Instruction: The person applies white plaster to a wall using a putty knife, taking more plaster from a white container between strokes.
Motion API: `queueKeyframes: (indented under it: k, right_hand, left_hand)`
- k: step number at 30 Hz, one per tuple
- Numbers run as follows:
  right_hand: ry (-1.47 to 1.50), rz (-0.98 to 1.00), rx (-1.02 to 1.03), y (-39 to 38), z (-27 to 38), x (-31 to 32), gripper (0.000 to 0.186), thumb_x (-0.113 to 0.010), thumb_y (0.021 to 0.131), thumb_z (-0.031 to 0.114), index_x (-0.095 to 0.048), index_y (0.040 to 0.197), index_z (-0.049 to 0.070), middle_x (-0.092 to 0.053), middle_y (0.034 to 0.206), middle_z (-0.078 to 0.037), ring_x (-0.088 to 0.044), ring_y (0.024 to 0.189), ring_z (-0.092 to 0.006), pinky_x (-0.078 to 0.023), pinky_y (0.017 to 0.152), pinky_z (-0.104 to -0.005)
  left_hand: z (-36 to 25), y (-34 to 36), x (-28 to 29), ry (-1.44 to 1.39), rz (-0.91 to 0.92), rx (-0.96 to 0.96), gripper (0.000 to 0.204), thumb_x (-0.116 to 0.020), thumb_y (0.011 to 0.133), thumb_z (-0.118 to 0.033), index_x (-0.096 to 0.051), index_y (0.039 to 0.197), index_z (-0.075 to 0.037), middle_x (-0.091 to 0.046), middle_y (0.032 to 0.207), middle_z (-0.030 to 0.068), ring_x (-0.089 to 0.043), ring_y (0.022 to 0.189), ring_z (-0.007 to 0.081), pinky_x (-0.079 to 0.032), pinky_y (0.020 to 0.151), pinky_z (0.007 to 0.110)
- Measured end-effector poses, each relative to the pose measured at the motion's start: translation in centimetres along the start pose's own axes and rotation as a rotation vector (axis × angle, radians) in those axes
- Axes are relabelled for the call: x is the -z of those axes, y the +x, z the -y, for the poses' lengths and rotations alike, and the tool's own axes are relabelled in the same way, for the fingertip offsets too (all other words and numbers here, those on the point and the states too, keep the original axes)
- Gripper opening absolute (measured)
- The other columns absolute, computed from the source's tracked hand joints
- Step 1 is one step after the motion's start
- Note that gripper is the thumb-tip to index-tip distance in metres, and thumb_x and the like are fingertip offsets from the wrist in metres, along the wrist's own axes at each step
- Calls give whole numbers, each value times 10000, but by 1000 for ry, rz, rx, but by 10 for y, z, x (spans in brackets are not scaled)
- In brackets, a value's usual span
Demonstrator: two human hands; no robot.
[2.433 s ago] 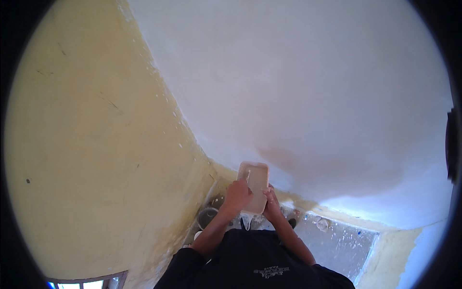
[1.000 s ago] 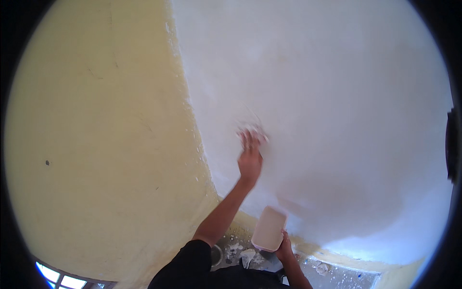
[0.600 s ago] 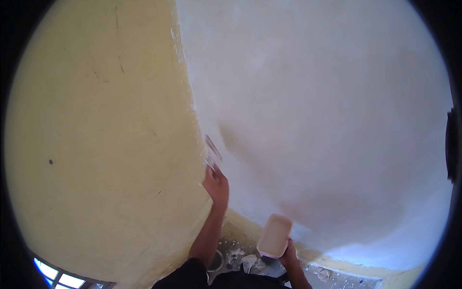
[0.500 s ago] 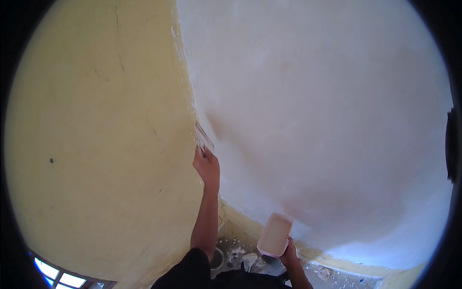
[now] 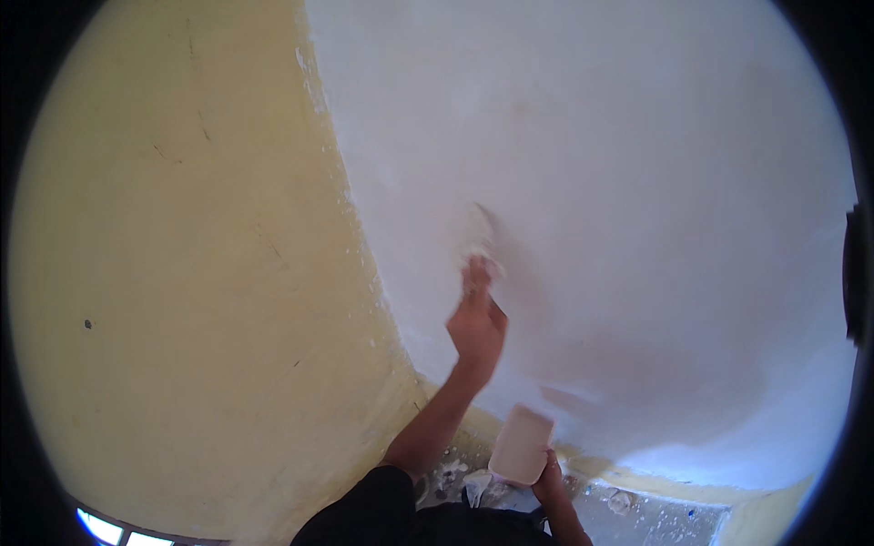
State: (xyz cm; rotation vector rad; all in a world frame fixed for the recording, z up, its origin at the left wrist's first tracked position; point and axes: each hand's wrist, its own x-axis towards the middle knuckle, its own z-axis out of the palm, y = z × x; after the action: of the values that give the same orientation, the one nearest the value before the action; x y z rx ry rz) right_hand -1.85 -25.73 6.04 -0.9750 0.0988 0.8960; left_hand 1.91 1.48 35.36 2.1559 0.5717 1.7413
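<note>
Just beyond the left hand [image 5: 478,326] extends its blurred, pale scraper [image 5: 480,232].

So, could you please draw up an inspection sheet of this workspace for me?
Surface: white wall, with a darker patch low down; shadow or damp, unclear.
Things in use: flat-bladed tool, motion-blurred, at the white wall, contact unclear; pink tray, rectangular, contents hard to tell.
Clutter: pale lump on the white-spattered grey floor; crumpled white piece low in view.
Left grip: closed on the flat-bladed tool, blurred.
Right grip: holding the pink tray by its right side.
Cables: nothing seen.
Surroundings: yellow wall with dark scratches, bordering the white wall; part of a window at lower left.
</note>
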Motion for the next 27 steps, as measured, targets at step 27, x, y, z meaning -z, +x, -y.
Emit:
queueKeyframes:
  k: [27]
  right_hand:
    - [86, -54, -73, -7, 3, -10, 499, -435, 932, 393, -415, 1302, 60, -543, 1230, -123, -550, 1141, -269, -443, 974, -420]
  left_hand:
    - [111, 43, -3, 302, 62, -182, 776, -558, 670, 107, -367, 1413, -8, -401, 1423, 229, -415, 1301, 376, -542, 820, 370]
